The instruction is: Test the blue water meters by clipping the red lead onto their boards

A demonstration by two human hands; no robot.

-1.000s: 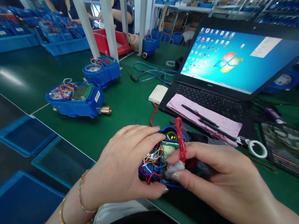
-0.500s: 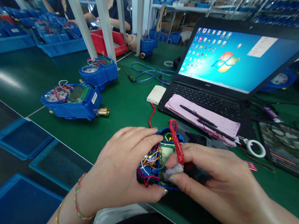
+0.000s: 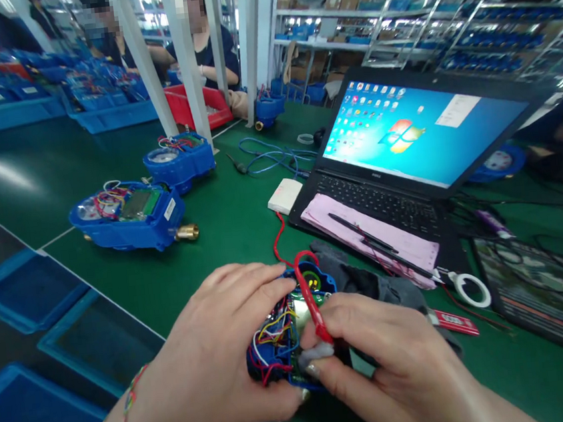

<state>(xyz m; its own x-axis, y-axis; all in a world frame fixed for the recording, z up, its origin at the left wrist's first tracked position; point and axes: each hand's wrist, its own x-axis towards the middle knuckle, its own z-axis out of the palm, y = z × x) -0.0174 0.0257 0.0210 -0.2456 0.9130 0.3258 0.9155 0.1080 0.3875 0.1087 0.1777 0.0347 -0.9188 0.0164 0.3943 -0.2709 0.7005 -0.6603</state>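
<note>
My left hand (image 3: 225, 344) is wrapped round an opened blue meter (image 3: 271, 353) with a circuit board and red, yellow and white wires inside. Between the thumb and fingers of my right hand (image 3: 376, 349) is a soft grey-wrapped probe (image 3: 317, 353), joined to a red cable (image 3: 308, 295). Its lower end is over the board, and I cannot tell whether it touches. The red cable loops up and runs back to a small white box (image 3: 284, 196) beside the laptop. My right fingers hide part of the meter's near side.
Two more opened blue meters (image 3: 128, 217) stand at the left. A laptop (image 3: 373, 174) bears pink paper (image 3: 365, 242) and pens. Dark grey cloth (image 3: 369, 279) lies behind my right hand. White posts (image 3: 188, 66) rise near a red bin (image 3: 210, 108); people sit beyond.
The view has tilted up, so the bench things appear lower and slightly left. Both hands keep their hold on the meter and the probe; the red cable's loop leans further left.
</note>
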